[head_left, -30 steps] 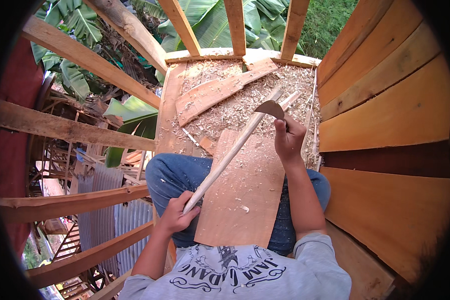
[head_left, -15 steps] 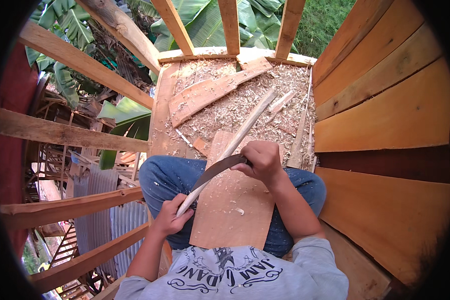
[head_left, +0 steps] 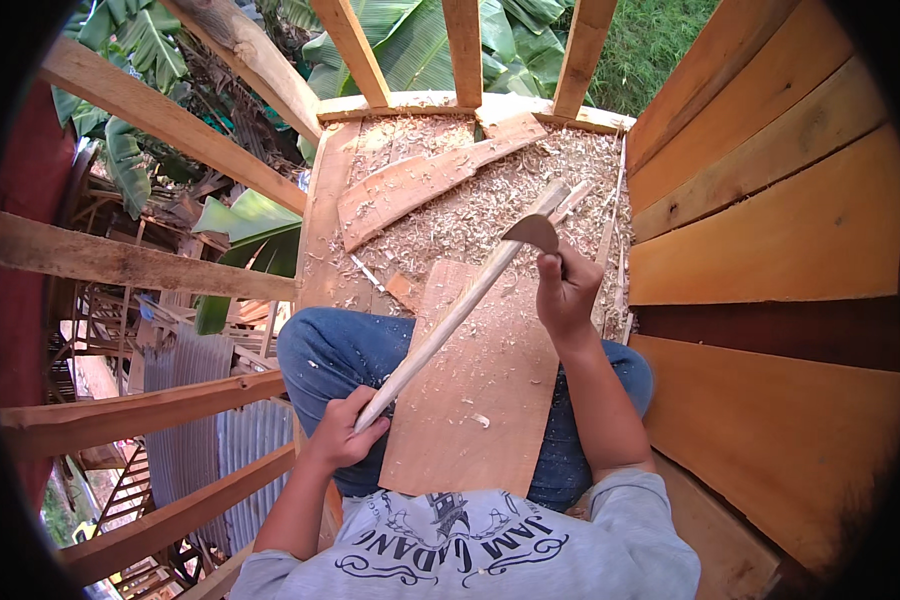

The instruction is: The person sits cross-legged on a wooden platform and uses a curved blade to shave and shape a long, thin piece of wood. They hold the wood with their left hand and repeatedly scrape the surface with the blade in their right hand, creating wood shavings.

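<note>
My left hand (head_left: 347, 428) is closed round the near end of a pale wooden stick (head_left: 452, 318), which slants up and away to the right across my lap. My right hand (head_left: 570, 292) grips a knife with a broad dark blade (head_left: 533, 233); the handle is hidden in the fist. The blade lies across the stick close to its far end. Under the stick, a flat wooden board (head_left: 470, 415) rests over my legs, with a few shavings on it.
Curled shavings (head_left: 440, 235) cover the wooden floor ahead, around a larger cut plank (head_left: 420, 190) and thin offcuts. Slatted railings (head_left: 150, 275) stand on the left and far side. A plank wall (head_left: 770, 220) rises on the right.
My right hand has moved the knife away from me along the stick, from near my left hand to the far end. My left hand has stayed in place, holding the stick.
</note>
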Action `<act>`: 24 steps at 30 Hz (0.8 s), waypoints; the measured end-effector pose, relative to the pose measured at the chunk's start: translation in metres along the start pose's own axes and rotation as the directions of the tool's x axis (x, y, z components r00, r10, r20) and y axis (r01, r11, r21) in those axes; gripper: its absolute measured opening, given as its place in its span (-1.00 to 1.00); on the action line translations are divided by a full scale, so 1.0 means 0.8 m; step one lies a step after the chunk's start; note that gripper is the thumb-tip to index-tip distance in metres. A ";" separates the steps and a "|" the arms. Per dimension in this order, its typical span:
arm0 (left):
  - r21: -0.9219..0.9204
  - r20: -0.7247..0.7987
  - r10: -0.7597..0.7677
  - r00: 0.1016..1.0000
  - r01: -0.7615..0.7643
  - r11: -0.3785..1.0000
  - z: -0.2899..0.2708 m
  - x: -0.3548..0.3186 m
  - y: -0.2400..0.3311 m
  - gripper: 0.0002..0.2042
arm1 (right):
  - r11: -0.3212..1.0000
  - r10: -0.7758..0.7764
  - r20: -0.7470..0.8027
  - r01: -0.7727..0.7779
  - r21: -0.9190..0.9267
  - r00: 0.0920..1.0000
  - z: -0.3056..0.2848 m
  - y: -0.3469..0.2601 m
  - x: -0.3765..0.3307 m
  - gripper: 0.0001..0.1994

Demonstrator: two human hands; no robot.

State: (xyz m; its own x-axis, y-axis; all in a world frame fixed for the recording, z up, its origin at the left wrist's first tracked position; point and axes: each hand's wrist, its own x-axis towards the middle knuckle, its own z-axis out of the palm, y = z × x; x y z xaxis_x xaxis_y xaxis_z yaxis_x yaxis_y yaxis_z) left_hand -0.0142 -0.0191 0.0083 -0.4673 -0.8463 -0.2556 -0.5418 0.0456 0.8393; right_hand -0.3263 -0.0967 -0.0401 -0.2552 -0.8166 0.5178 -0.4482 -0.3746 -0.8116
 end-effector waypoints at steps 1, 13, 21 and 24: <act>0.002 0.010 -0.011 1.000 0.011 1.000 0.000 0.001 -0.002 -0.78 | 0.998 -0.062 0.030 0.062 0.011 0.998 0.007 -0.008 -0.010 -0.54; -0.013 0.037 -0.018 0.999 0.019 1.000 -0.002 0.002 0.005 -0.78 | 0.996 -0.022 -0.027 0.024 0.087 0.999 -0.002 -0.007 -0.023 -0.51; -0.013 0.010 -0.043 0.999 0.043 0.999 -0.002 0.001 0.003 -0.79 | 0.974 0.227 -0.015 -0.226 0.030 0.974 -0.011 0.002 -0.005 -0.54; 0.022 -0.003 -0.005 1.000 0.005 1.000 0.000 0.002 0.005 -0.79 | 0.995 0.059 0.002 -0.059 -0.076 0.998 -0.017 -0.014 -0.001 -0.52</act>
State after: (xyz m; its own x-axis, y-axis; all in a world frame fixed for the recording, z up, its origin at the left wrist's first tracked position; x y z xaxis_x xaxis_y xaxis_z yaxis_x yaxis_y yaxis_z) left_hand -0.0170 -0.0199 0.0109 -0.4624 -0.8482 -0.2584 -0.5595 0.0529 0.8271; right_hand -0.3327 -0.0859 -0.0281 -0.2796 -0.8382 0.4682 -0.4960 -0.2914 -0.8179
